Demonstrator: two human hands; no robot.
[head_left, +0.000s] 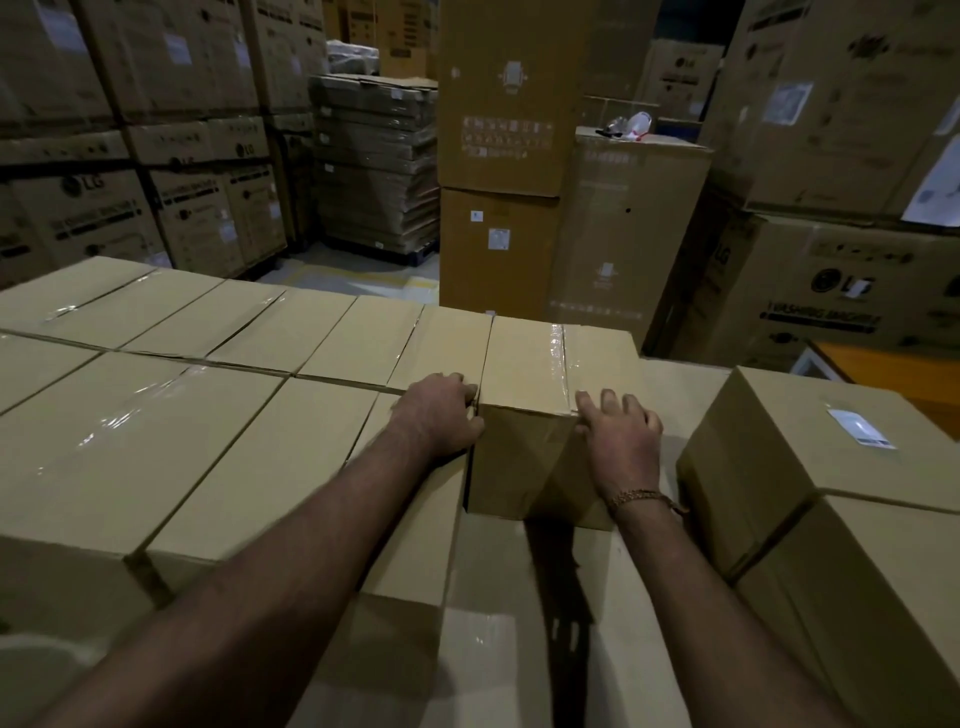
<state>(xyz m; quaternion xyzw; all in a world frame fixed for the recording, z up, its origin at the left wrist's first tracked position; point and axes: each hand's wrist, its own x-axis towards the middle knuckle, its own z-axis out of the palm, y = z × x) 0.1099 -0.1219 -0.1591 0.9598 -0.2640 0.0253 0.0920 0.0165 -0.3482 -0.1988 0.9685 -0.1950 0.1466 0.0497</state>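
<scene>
Behind the work, walls of printed appliance cartons (104, 218) rise in squared columns, with a strip of floor (363, 275) between them. Nearer, an upper layer of plain cartons (208, 431) lies packed side against side over the left part of the lower layer (519, 623) that carries it; such tight packing probably keeps the load from shifting. At the right edge of the lower layer sits a labelled carton (779, 452), turned askew and apart from the rows. Between the two stands the taped carton (519, 452), last in the far row, its left side touching its neighbour and its near face open to the bare lower layer. The left hand (441, 410) has its fingers curled over the carton's top left edge, tucked into the seam beside the neighbour, a hold that seems meant to pry or steer it. The right hand (618, 441) lies flat at the near right corner, fingers spread and fairly straight, gripping nothing, apparently bracing that side. A bracelet (636, 496) circles the right wrist, and a small white label (860, 428) marks the askew carton's top.
</scene>
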